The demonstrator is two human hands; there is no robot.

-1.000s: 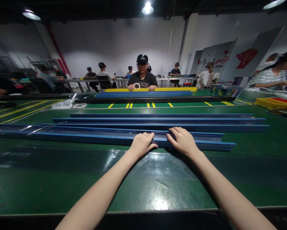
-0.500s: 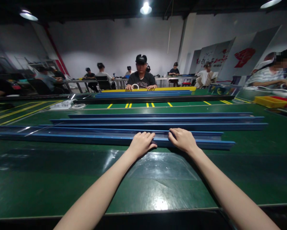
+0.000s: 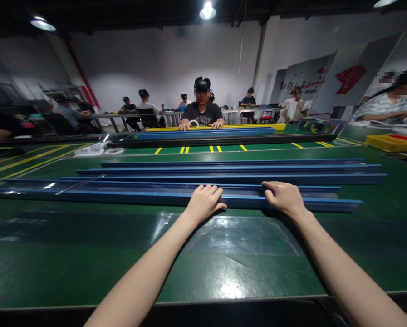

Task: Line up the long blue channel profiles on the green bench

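Note:
A long blue U-shaped channel point(image 3: 121, 197) lies across the green table in front of me, its open side up. My left hand point(image 3: 205, 200) is closed over it near the middle, fingers over the far wall and thumb at the near side. Farther right, my right hand point(image 3: 286, 197) grips the same channel in a similar way, short of its right end. Clear glossy plastic point(image 3: 50, 185) shows over the channel's left part. Just beyond lies a second blue channel point(image 3: 230, 175), parallel to the first.
A transparent sheet point(image 3: 244, 234) lies flat on the green table point(image 3: 203, 277) nearer me. Black and yellow strips lie farther back, where a co-worker point(image 3: 203, 106) sits opposite. A yellow tray point(image 3: 390, 143) stands at the right. Several other people sit around.
The near channel has slid to the right, and my right hand has moved right with it. My left hand stays almost in place, so the hands are wider apart.

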